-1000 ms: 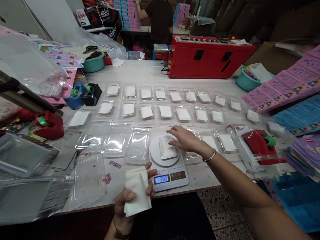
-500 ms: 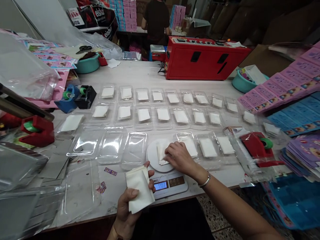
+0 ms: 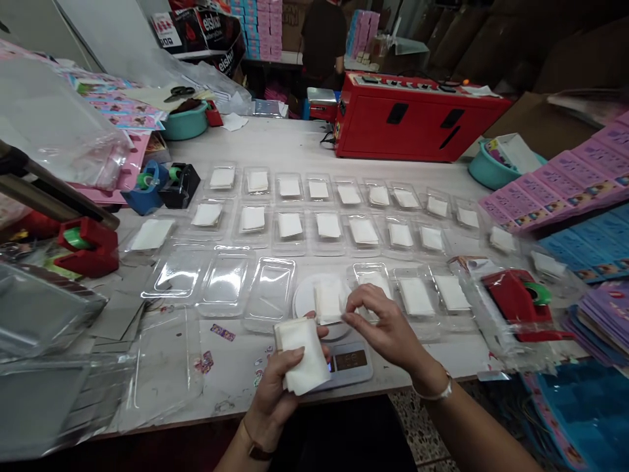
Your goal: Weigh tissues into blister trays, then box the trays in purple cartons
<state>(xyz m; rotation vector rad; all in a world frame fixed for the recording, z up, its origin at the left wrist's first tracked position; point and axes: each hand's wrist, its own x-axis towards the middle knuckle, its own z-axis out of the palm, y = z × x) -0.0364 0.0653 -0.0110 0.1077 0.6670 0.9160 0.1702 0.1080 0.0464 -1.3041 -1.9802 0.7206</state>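
My left hand (image 3: 276, 391) is closed round a thick stack of folded white sheets (image 3: 305, 364), thumb on top, in front of the kitchen scale (image 3: 356, 373). On the scale's round white plate (image 3: 303, 298) lies a smaller pile of white sheets (image 3: 327, 303). The fingertips of my right hand (image 3: 383, 321) pinch the right edge of this pile. The held stack and my left fingers partly cover the scale's display. Left of the plate, clear plastic trays (image 3: 269, 292) hold nothing. To its right, similar trays contain white sheets (image 3: 415, 295).
Two further rows of filled trays (image 3: 289, 226) lie behind. Tape dispensers stand left (image 3: 88, 246) and right (image 3: 515, 301). A red machine (image 3: 417, 121) stands at the back, with pink boxes (image 3: 555, 174) on the right. A person (image 3: 322, 39) stands in the background.
My left hand has moved right with its stack, now covering more of the display. My right hand has drawn back from on top of the pile to its right edge. The view has shifted slightly.
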